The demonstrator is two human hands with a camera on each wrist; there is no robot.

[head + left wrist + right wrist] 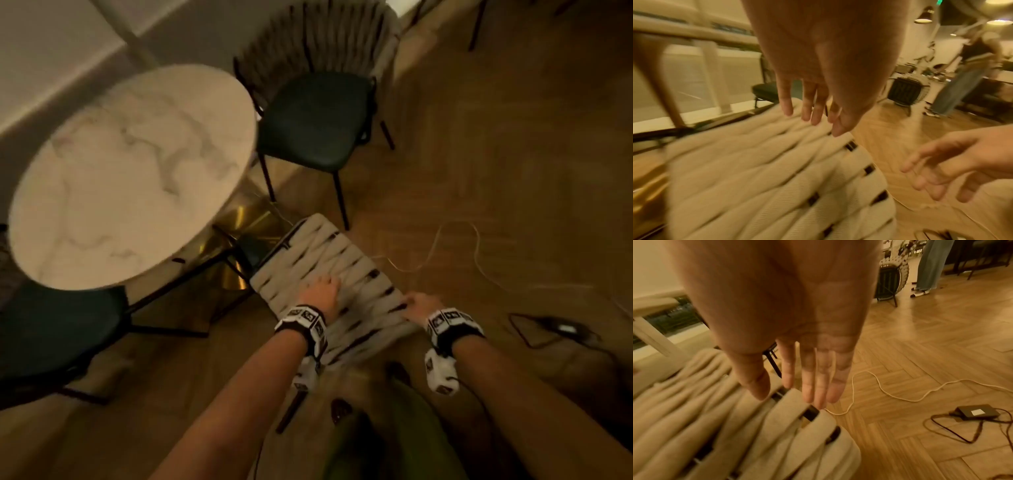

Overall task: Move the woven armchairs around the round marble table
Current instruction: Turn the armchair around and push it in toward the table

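Observation:
The round marble table (130, 171) stands at the left. One woven armchair with a dark seat (315, 116) sits at its far right side, and a second dark seat (54, 335) is tucked in at the lower left. Just in front of me is the cream woven back of a third armchair (329, 267), leaning toward the table. My left hand (322, 287) lies over the middle of that weave with straight fingers (787, 105). My right hand (416, 303) hovers at the weave's right edge (797, 402), fingers (807, 391) straight and holding nothing. Whether either hand touches the weave is unclear.
The table's gold base (239, 219) is close to the chair's black legs. A white cable (455, 246) and a black power brick with cords (561, 329) lie on the wooden floor to the right. Another person (962, 81) and another chair (904, 92) are farther back.

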